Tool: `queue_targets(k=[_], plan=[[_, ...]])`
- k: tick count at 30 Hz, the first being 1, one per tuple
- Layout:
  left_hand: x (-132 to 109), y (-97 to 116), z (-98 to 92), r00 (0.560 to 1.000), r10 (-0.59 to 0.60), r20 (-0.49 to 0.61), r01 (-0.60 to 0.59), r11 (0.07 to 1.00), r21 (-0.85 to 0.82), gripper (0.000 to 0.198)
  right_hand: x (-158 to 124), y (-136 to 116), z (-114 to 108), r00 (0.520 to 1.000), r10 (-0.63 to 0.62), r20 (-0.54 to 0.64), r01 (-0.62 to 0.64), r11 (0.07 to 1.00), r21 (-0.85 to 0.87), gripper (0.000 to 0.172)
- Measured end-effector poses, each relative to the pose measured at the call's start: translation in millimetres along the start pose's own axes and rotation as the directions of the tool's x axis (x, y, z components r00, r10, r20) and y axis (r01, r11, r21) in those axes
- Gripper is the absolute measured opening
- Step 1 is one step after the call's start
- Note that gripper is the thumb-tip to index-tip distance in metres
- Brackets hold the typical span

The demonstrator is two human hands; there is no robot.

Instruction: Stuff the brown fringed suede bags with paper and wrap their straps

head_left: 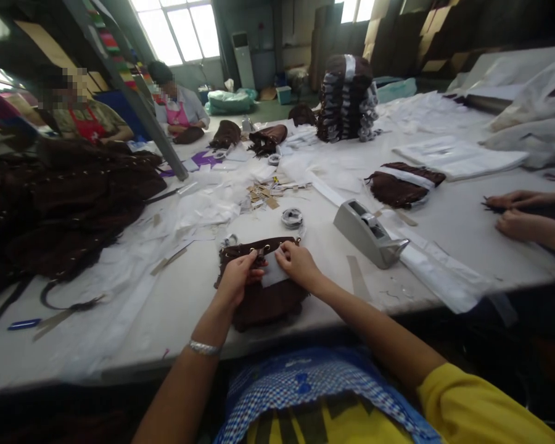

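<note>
brown bag (271, 305): left of tape dispenser (367, 234)
left hand (239, 275): we pinch the bag's upper part
right hand (298, 262): pinched on pale sheet (272, 272)
pale sheet: might crease if we tug unevenly

Bright windows (185, 31) beyond a gray post (134, 98)
</note>
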State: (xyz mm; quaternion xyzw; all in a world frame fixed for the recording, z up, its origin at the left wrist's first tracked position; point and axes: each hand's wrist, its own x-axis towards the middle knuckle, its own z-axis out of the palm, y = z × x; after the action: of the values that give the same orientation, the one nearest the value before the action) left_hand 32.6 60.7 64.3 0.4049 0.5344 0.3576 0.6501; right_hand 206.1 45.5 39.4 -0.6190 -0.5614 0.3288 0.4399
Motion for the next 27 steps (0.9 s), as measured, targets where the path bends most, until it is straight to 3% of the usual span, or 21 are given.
queue_targets(k=[4, 9, 18, 22, 25, 27], plan=[[-11, -6, 7.4, 1.0, 0.002, 0.018, -0.002, 1.0, -0.006, 0.029, -11, 3, 18, 0.993, 0.11, 0.049, -0.119, 0.963, 0.24, 0.02], [-30, -23, 13.0, 1.0, 0.022, -0.016, -0.022, 1.0, 0.006, 0.032, -30, 8, 28, 0.955, 0.188, 0.228, -0.283, 0.802, 0.526, 0.049], [-40, -50, 8.6, 0.998, 0.069, 0.016, -0.07, 0.976, 0.205, 0.04, -47, 2, 32, 0.931, 0.236, 0.28, -0.366, 0.638, 0.678, 0.042], [-53, -41, -2.4, 0.977, 0.2, 0.071, -0.209, 0.855, 0.474, 0.039, -48, 1, 32, 0.916, 0.255, 0.308, -0.4, 0.576, 0.713, 0.04], [-69, -31, -17.9, 0.917, 0.396, -0.058, -0.279, 0.736, 0.618, 0.034, -51, -1, 30, 0.887, 0.307, 0.345, -0.458, 0.486, 0.745, 0.04], [-77, -29, -26.8, 0.875, 0.443, -0.195, -0.249, 0.757, 0.604, 0.034, -55, -4, 29, 0.869, 0.325, 0.372, -0.487, 0.435, 0.757, 0.041]])
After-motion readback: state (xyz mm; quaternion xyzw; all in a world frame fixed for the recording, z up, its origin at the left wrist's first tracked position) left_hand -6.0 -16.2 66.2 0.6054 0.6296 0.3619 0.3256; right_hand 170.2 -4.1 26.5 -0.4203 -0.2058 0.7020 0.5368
